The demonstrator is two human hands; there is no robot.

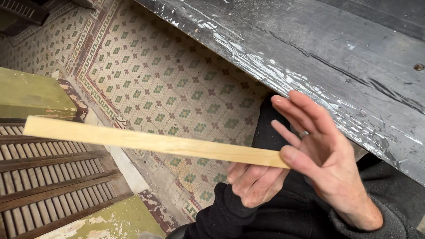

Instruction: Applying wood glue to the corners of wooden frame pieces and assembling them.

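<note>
Pale, long, flat wooden slat [155, 142]: held level and roughly horizontal across the view, its right end caught between the two hands and its left end free in the air above the louvred panel. The left hand [252, 183], in a black fleece sleeve [230, 217], lies under the slat's right end with its fingers curled closed beneath the wood. The right hand [327, 155], wearing a ring, presses its thumb tip against the end of the slat; its other fingers [294, 108] are spread open and touch nothing. Lower left, a worn green shutter with dark brown louvres [48, 177] lies beneath the slat's free end. Behind it, a floor of small mosaic tiles in cream, green and red-brown [177, 79] runs to a patterned border. Upper right, a dark, scratched plank bench [354, 57] with pale scrape marks stands just beside the right hand. Risk, as a judgement: the hold is at one end only and light, so the long free end could sag, twist out of the fingers, and fall onto the louvres or the tiles.
</note>
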